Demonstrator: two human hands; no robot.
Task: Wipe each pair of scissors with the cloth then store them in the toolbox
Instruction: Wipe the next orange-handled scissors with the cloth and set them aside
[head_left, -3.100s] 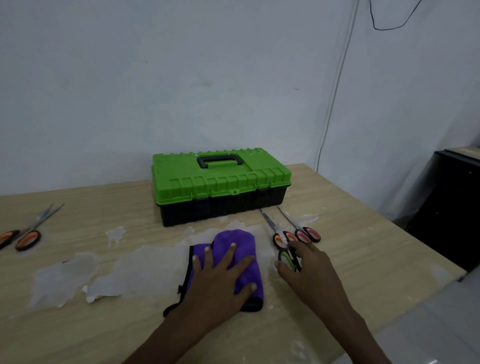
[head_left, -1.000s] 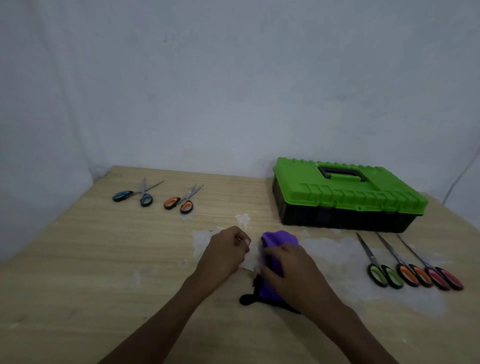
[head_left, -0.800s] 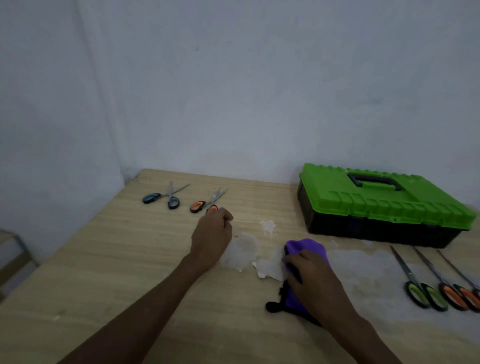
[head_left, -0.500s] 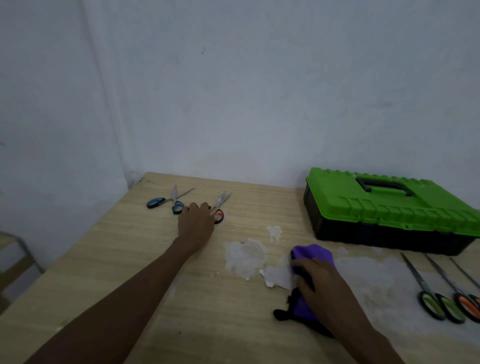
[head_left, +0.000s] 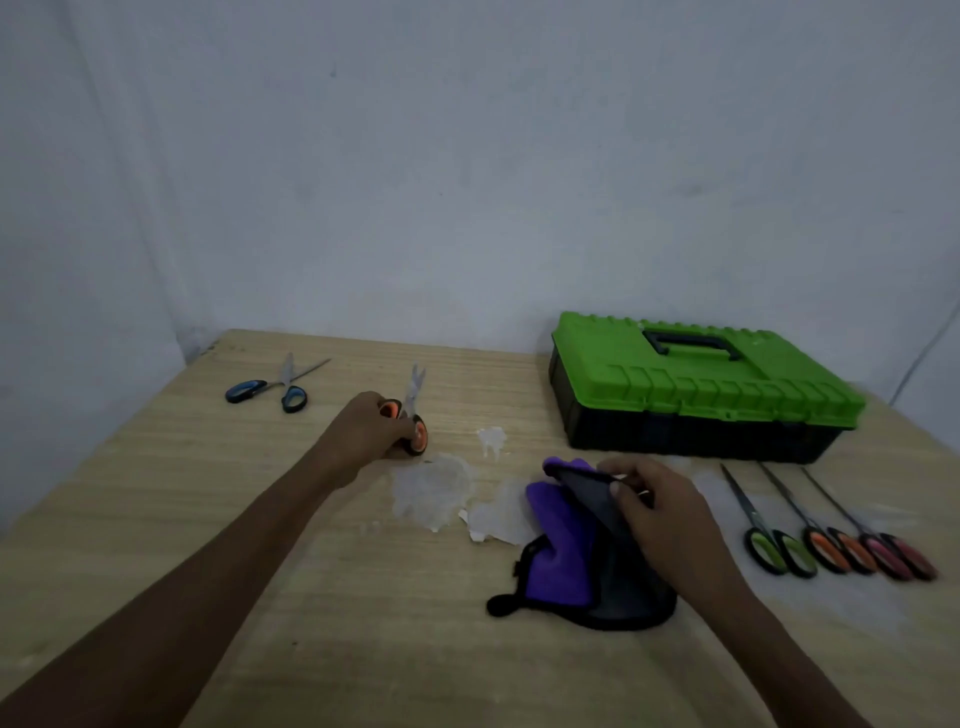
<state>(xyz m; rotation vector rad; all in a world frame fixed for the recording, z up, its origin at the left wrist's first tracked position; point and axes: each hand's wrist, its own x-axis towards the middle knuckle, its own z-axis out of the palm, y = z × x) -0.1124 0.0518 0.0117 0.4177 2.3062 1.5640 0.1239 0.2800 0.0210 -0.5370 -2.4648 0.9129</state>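
Note:
My left hand (head_left: 370, 426) grips the orange-handled scissors (head_left: 414, 410) by their handles at the table's middle left; the blades point away from me. My right hand (head_left: 657, 506) pinches a lifted edge of the purple cloth (head_left: 558, 540), whose dark underside is turned up. The green toolbox (head_left: 696, 384) with a black handle stands shut at the back right. Blue-handled scissors (head_left: 280, 389) lie at the far left. To the right of the cloth lie three pairs side by side: green-handled scissors (head_left: 769, 540), orange-handled scissors (head_left: 831, 548) and red-handled scissors (head_left: 898, 558).
The wooden table (head_left: 260, 545) has pale worn patches (head_left: 434, 488) between my hands. Walls close it off at the back and left. A thin cable (head_left: 930, 343) hangs by the wall at the far right.
My left hand reached to the far left and took hold of the orange-handled scissors. My right hand went from lying on the cloth to lifting its edge, showing the dark underside.

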